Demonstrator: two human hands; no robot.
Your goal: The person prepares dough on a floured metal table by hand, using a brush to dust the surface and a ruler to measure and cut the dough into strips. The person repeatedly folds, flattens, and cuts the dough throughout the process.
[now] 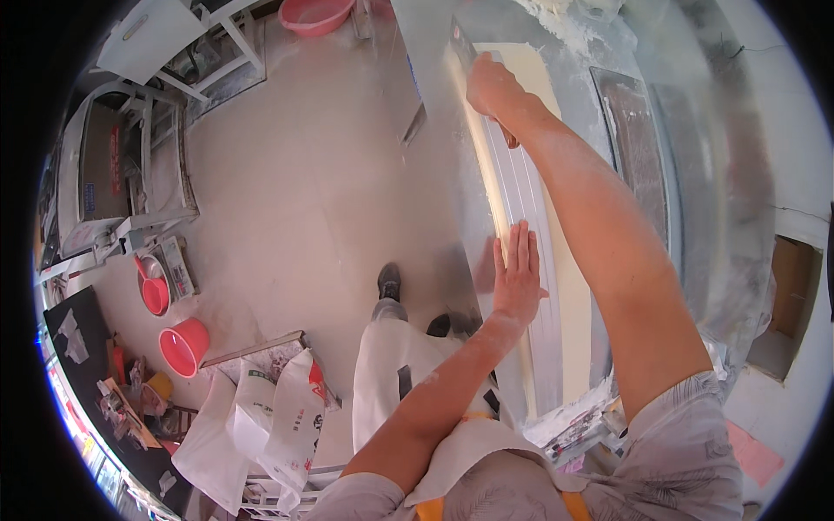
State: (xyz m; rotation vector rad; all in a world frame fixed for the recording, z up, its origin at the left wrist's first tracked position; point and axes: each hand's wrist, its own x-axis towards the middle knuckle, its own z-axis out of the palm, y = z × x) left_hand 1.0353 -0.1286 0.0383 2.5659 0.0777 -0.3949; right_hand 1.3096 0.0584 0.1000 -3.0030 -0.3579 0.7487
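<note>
My right hand [493, 89] is closed on a large knife with a wooden handle [509, 135], its blade [460, 39] at the far end of a long pale dough sheet [569, 334]. A long white straight strip [543, 365] with lengthwise lines lies on the dough. My left hand [519, 273] rests flat on that strip nearer my body, fingers extended. The sheet lies on a floury metal worktop [608, 26], and a narrow band of dough shows along the strip's left side.
My feet [389, 280] stand left of the worktop. Leftward are white racks [143, 30], a metal appliance [100, 174], red buckets [182, 347], several white sacks [287, 421] and a cluttered black table [65, 313]. A pink basin [313, 22] sits at the top.
</note>
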